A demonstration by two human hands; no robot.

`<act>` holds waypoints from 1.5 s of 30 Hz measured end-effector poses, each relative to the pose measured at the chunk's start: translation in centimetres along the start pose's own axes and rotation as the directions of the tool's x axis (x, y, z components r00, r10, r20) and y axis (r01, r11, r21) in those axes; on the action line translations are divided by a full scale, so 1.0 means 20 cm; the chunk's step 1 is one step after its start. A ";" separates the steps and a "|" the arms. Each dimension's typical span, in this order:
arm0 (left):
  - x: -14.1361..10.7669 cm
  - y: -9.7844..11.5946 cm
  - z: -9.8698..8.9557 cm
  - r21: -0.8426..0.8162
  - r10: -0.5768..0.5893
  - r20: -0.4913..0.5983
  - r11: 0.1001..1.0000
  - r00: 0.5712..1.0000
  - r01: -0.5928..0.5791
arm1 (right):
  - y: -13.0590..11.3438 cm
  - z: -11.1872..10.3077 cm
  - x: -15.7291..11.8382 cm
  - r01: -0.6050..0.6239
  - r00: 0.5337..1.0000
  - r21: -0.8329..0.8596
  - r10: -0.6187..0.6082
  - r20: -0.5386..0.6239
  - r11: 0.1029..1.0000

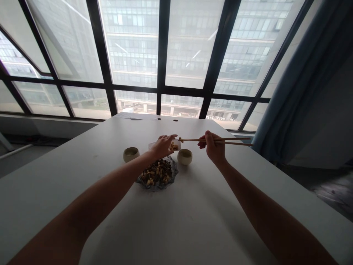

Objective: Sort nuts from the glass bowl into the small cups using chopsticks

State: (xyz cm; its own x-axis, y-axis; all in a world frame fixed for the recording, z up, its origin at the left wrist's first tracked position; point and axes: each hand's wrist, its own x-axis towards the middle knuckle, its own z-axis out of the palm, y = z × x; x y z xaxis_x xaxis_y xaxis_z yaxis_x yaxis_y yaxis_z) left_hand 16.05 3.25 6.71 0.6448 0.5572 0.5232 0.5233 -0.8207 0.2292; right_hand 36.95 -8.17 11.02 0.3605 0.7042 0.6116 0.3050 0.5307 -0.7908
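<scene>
My right hand is closed round a pair of wooden chopsticks, which point left. A small nut sits at their tips. Just left of it, my left hand grips a small clear container, tilted toward the chopsticks, with several nuts inside. Below my left hand stands a scalloped glass bowl filled with nuts and dark seeds. One pale cup is right of the bowl, and another pale cup is to its upper left.
Everything stands on a white table. Behind my left hand, part of another clear container shows. Papers lie at the far edge, near two dark holes. Large windows are beyond, and a blue curtain hangs at the right.
</scene>
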 end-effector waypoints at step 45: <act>-0.79 -0.37 -0.27 -0.213 -0.504 -0.246 0.862 0.828 0.461 | -0.07 0.30 -0.26 0.303 0.806 -0.179 -0.151 0.572 0.936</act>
State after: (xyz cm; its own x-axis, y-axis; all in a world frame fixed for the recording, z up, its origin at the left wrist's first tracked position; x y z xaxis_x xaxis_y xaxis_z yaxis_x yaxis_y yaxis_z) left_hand -1.07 -0.06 1.27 0.1331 0.8438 0.5198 0.6294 -0.4772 0.6134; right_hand 29.38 -9.75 8.79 -0.2602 0.7573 0.5989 0.5526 0.6255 -0.5508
